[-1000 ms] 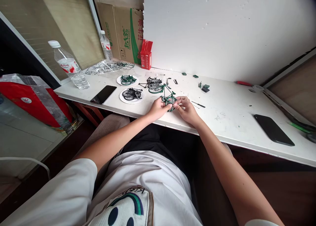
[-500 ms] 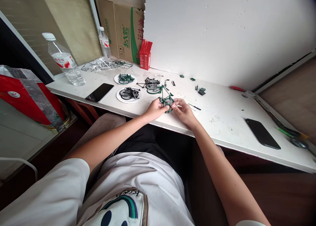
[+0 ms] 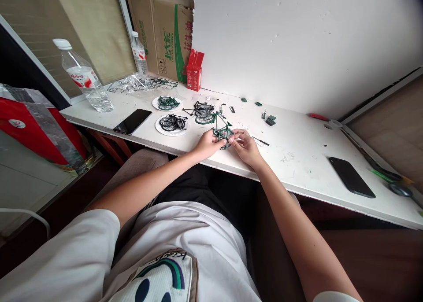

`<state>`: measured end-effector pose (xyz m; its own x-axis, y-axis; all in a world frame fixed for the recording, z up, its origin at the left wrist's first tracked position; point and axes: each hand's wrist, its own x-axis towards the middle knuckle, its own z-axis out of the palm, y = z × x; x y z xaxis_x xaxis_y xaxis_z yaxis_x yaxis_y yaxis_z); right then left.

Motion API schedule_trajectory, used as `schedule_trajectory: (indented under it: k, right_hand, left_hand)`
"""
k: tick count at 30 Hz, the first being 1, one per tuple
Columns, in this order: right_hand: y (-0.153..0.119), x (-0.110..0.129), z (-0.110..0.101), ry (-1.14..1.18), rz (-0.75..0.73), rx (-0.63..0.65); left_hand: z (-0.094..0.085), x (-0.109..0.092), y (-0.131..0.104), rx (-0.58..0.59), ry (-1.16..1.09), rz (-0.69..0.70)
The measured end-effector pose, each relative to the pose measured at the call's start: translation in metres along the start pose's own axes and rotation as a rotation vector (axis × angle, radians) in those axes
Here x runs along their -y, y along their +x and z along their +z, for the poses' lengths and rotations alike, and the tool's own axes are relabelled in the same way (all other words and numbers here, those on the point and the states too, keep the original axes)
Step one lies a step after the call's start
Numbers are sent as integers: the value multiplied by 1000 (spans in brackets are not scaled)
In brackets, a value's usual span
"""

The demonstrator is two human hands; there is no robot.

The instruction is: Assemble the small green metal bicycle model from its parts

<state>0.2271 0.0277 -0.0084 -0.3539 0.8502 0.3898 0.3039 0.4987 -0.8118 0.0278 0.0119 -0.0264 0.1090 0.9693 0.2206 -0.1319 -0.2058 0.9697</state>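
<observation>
A small green model bicycle (image 3: 219,120) is between my two hands near the table's front edge, its rear wheel toward me and its handlebar pointing away. My left hand (image 3: 209,144) is closed on the bicycle's rear part from the left, thumb near the wheel. From the right, my right hand (image 3: 245,147) pinches the rear wheel's edge with thumb and fingers. Just beyond lie black model bicycle parts (image 3: 203,108). Two white paper plates stand to the left: one plate (image 3: 157,127) bears black bicycle pieces (image 3: 173,122), the other (image 3: 154,100) green ones (image 3: 168,102).
A phone (image 3: 132,121) and water bottles (image 3: 86,79) stand left. Behind are a cardboard box (image 3: 161,38), a red box (image 3: 194,71) and plastic frames (image 3: 155,83). A thin dark tool (image 3: 261,141), small green pieces (image 3: 270,120) and another phone (image 3: 351,177) lie right.
The view has shifted slightly, so the table items sit a little higher. Both hands keep their hold on the green bicycle, with hardly any movement of the fingers.
</observation>
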Motion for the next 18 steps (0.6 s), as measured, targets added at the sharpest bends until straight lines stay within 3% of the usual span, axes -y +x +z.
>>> schedule_trajectory:
  k: [18]
  right_hand:
    - [2,0,0,22,2,-5]
  left_hand:
    - [0,2,3,-24,0,-32]
